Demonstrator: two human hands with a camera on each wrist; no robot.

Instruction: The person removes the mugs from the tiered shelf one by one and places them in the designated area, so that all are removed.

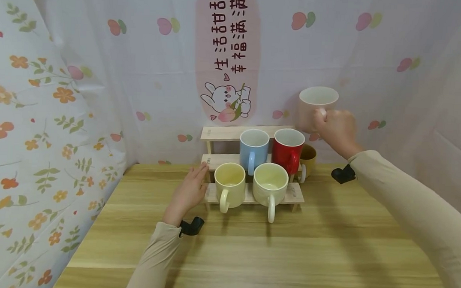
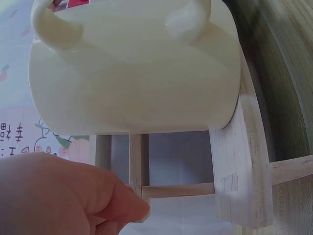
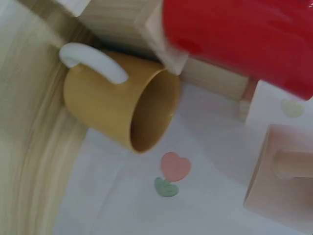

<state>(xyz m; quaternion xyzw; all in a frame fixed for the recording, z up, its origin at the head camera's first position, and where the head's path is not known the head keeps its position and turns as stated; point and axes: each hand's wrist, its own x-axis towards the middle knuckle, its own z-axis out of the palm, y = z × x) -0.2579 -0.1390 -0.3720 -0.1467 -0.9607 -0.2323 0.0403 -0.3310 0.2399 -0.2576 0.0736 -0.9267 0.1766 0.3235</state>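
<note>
My right hand (image 1: 337,128) grips the handle of a pale pink mug (image 1: 307,115), held upright in the air behind and above the right end of a three-tier wooden rack (image 1: 225,133). Part of the pink mug (image 3: 281,196) shows in the right wrist view, but that hand is out of sight there. At the rack's left side, my left hand (image 1: 190,189) holds the end of the middle shelf; its thumb and fingertips (image 2: 132,203) meet the wood in the left wrist view. A light blue mug (image 1: 253,149) and a red mug (image 1: 288,148) stand on the middle shelf.
On the bottom shelf stand a yellow mug (image 1: 229,182) and a pale cream-green mug (image 1: 270,184), handles forward. A mustard mug (image 3: 105,100) with a white handle stands on the wooden table (image 1: 287,258) beside the rack's right end. A printed curtain (image 1: 160,72) hangs behind.
</note>
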